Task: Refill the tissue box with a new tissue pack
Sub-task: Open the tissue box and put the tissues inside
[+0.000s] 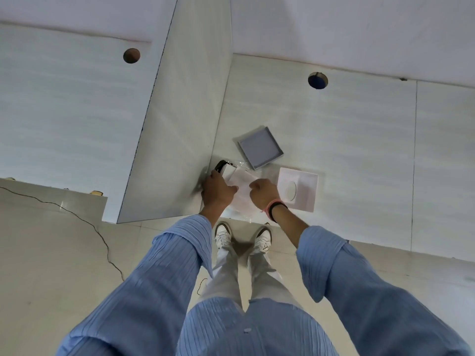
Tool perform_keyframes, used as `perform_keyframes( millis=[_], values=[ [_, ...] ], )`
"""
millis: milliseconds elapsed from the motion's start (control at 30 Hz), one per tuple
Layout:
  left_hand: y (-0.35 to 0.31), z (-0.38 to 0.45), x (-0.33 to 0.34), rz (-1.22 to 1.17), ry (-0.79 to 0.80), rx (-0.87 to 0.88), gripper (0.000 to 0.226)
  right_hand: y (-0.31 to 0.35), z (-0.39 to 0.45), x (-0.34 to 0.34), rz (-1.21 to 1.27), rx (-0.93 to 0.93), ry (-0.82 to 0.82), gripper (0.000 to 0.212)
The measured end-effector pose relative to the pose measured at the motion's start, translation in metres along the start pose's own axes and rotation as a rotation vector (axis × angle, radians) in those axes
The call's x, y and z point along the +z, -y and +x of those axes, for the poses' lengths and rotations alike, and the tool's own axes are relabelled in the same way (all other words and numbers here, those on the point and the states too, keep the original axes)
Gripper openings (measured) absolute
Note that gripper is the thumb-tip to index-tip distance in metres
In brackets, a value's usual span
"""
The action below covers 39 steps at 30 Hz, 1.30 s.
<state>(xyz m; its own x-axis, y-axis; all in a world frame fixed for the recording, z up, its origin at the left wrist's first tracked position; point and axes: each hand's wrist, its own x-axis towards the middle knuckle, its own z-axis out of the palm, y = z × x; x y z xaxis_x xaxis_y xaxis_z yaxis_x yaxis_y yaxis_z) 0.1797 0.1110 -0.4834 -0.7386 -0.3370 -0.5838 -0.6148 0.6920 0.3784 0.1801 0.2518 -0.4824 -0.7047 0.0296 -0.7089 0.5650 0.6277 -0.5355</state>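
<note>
Both hands grip the tissue pack (241, 187) at the desk's (359, 140) near edge, left hand (218, 187) on its left end, right hand (262, 192) on its right, open box (259, 147) just beyond, lid (298, 188) beside the right hand, nearer.

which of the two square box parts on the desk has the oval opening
The white lid beside the right hand; the grey tray farther back has none.

Upright divider panel (177, 124) walls off the left; box base (260, 147) and lid (298, 188) crowd the near desk (359, 140), bare beyond them.
</note>
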Motion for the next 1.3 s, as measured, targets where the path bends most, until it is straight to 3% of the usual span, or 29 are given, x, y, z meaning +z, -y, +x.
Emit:
perform_keyframes(
  millis=[100, 267, 433, 500, 633, 767, 867, 1000, 1167, 1300],
  values=[
    [0.006, 0.011, 0.002, -0.011, 0.038, -0.015, 0.083, -0.005, -0.003, 0.007, 0.134, 0.025, 0.036, 0.048],
    [0.018, 0.022, 0.009, -0.092, 0.082, -0.026, 0.084, -0.011, 0.005, 0.009, 0.279, 0.067, 0.075, 0.044],
    [0.001, 0.001, -0.009, -0.271, 0.153, -0.101, 0.051, -0.013, 0.002, -0.003, 0.482, 0.036, 0.132, 0.032],
    [-0.005, -0.005, -0.011, -0.304, 0.135, -0.051, 0.039, -0.011, -0.003, -0.012, 0.643, 0.055, 0.161, 0.028],
    [-0.021, -0.021, -0.014, -0.319, 0.062, 0.078, 0.037, -0.004, -0.014, -0.028, 0.920, 0.130, 0.219, 0.019],
    [-0.036, -0.040, -0.009, -0.219, -0.053, 0.234, 0.029, 0.002, -0.016, -0.042, 1.050, 0.195, 0.250, 0.046],
    [-0.037, -0.047, 0.003, -0.114, -0.043, 0.355, 0.032, 0.008, -0.017, -0.047, 0.981, 0.178, 0.236, 0.051],
    [-0.029, -0.049, 0.012, -0.124, 0.019, 0.434, 0.043, 0.013, -0.015, -0.044, 0.890, 0.198, 0.129, 0.034],
    [-0.019, -0.045, 0.010, -0.365, 0.026, 0.328, 0.047, 0.017, -0.007, -0.035, 0.805, 0.230, 0.043, 0.032],
    [-0.007, -0.041, 0.004, -0.543, -0.156, 0.207, 0.044, 0.023, -0.005, -0.031, 0.762, 0.229, 0.049, 0.033]
  ],
)
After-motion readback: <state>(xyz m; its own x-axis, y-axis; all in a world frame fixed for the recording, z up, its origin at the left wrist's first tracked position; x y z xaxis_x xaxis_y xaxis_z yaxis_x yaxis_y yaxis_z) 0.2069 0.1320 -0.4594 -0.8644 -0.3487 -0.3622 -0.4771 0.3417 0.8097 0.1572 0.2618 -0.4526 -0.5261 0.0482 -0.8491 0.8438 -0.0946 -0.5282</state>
